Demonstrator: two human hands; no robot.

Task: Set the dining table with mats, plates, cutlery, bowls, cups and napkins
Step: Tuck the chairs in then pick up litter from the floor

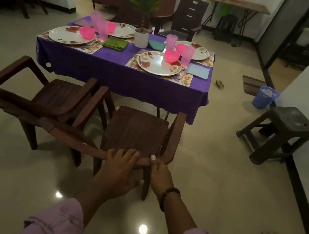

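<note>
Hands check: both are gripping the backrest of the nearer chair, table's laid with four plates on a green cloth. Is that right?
One thing is off: the tablecloth is purple, not green. The head view shows it. The rest holds: the left hand and right hand both grip the backrest of the nearer chair, and four plates are laid, the closest at.

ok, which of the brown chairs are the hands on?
The near-right chair, just right of the other near chair. Left hand and right hand both grip its backrest top; the far chair sits untouched.
</note>
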